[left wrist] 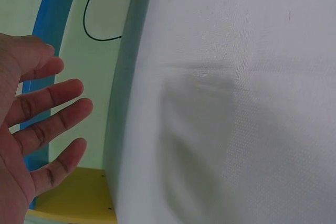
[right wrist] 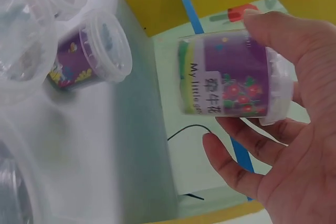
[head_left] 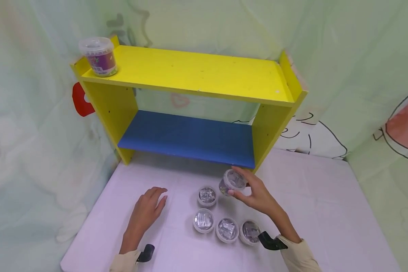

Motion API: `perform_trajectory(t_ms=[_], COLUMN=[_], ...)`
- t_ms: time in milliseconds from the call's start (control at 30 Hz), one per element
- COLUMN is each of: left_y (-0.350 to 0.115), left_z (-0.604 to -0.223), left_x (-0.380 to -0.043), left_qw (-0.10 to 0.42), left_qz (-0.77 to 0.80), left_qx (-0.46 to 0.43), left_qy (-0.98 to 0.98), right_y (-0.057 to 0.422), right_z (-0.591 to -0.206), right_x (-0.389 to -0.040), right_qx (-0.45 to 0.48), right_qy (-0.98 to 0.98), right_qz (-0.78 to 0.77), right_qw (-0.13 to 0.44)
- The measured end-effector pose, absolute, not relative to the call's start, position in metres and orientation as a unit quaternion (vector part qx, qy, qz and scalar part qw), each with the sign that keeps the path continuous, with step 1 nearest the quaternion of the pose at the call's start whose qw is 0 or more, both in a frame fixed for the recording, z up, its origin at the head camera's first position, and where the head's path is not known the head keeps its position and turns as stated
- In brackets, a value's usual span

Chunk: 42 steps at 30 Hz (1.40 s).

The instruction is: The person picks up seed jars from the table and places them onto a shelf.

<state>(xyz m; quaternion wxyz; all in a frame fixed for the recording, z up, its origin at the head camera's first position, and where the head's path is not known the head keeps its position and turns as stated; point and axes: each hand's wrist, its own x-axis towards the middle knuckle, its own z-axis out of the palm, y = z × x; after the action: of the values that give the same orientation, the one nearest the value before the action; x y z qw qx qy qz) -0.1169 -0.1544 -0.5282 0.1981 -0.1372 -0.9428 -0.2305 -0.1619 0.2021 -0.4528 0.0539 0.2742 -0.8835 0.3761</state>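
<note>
My right hand point(head_left: 258, 192) grips a small clear plastic tub point(head_left: 234, 180) between thumb and fingers, held up in front of the blue shelf's right end. In the right wrist view the tub point(right wrist: 231, 74) lies sideways, its purple label showing red flowers and the words "My little". Several similar lidded tubs point(head_left: 227, 230) with silvery packets under their lids stand on the white table below and beside this hand. My left hand point(head_left: 146, 209) hovers over the table left of them, fingers relaxed and holding nothing; its palm shows in the left wrist view.
A yellow shelf unit point(head_left: 197, 71) with a blue lower shelf point(head_left: 190, 138) stands at the table's back. Another purple-labelled tub point(head_left: 102, 62) sits on its top left corner. Pale printed curtains point(head_left: 343, 56) hang behind and beside the white table point(head_left: 326, 211).
</note>
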Motion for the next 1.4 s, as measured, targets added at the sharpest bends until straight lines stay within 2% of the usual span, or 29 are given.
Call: perform_trajectory(t_ms=[1000, 1400], left_y=[-0.153, -0.152], left_z=[-0.531, -0.532], left_x=[-0.108, -0.11], left_qw=[0.179, 0.185], left_qz=[-0.231, -0.239], left_qx=[-0.13, -0.136], left_qy=[-0.947, -0.943], right_y=[0.167, 0.165], right_z=[-0.421, -0.408], right_x=[-0.171, -0.176], right_qx=[0.261, 0.209], right_qy=[-0.815, -0.797], right_qz=[0.517, 0.566], right_qw=[0.035, 0.04])
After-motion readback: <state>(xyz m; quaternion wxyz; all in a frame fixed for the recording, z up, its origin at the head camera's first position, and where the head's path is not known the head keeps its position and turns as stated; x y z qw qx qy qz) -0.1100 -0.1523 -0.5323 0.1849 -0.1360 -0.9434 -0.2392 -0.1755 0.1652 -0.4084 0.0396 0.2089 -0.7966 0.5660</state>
